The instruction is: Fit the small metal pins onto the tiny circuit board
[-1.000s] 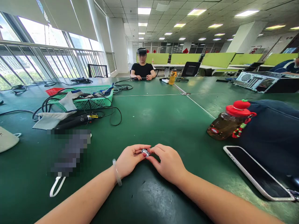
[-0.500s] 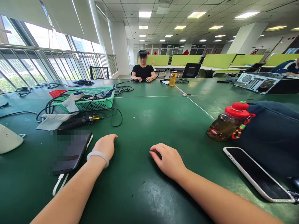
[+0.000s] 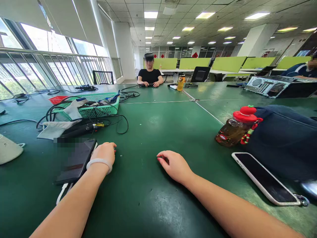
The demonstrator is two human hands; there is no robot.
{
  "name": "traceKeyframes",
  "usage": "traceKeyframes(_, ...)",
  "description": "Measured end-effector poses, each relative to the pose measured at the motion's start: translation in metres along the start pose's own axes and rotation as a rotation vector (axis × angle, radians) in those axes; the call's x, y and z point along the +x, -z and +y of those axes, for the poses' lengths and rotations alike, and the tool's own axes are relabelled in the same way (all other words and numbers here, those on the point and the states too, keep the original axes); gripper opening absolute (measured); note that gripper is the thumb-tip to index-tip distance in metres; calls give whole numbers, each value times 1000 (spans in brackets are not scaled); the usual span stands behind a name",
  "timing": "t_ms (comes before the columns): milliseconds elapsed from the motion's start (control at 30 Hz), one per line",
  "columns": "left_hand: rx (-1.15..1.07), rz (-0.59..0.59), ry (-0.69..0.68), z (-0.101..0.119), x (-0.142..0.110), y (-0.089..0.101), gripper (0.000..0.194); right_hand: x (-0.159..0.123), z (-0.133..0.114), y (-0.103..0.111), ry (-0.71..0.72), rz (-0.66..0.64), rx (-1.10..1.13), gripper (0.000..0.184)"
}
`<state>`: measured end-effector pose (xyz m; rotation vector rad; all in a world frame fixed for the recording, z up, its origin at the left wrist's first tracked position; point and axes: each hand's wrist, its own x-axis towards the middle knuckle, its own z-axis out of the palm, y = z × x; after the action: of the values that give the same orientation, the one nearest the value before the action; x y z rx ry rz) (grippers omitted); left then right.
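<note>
My left hand (image 3: 103, 154), with a pale bangle (image 3: 100, 161) at the wrist, rests beside the right edge of a dark-screened device (image 3: 76, 162) lying flat. Its fingers are curled under, and anything inside them is hidden. A white cable (image 3: 61, 193) comes from the near end of that device. Towards the middle of the green table (image 3: 138, 185), my right hand (image 3: 174, 166) lies on its side. Its thumb and forefinger are bent with a gap between them, and I see nothing held there.
A green basket (image 3: 99, 112) of cables and gloves stands at left, behind a grey cloth (image 3: 55, 129). To the right are a red-lidded bottle (image 3: 231, 130), a white-cased phone (image 3: 266, 178) and a dark blue bag (image 3: 282, 142). A person (image 3: 150, 76) sits opposite, and an open computer case (image 3: 272, 86) lies far right.
My left hand has shifted slightly left, closer to the dark device, and its outstretched thumb has curled in. My right hand has barely moved. The view has turned slightly right.
</note>
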<state>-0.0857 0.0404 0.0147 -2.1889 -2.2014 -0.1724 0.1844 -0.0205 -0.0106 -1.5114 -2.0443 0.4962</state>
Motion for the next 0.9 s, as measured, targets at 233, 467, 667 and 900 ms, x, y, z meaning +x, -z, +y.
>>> traceKeyframes(233, -283, 94, 76, 6, 7, -8, 29, -1, 1, -1, 21, -34, 56, 17)
traceKeyframes(467, -889, -26, 24, 35, -4, -24, 34, 1, 2, -8, 58, -78, 42, 19)
traceKeyframes(667, -1403, -240, -294, 85, -44, -2, 32, 4, 5, -13, 34, -78, -30, 37)
traceKeyframes(900, -1498, -428, -273, 88, -50, -7, 30, 5, 4, -12, 60, -103, -84, 32)
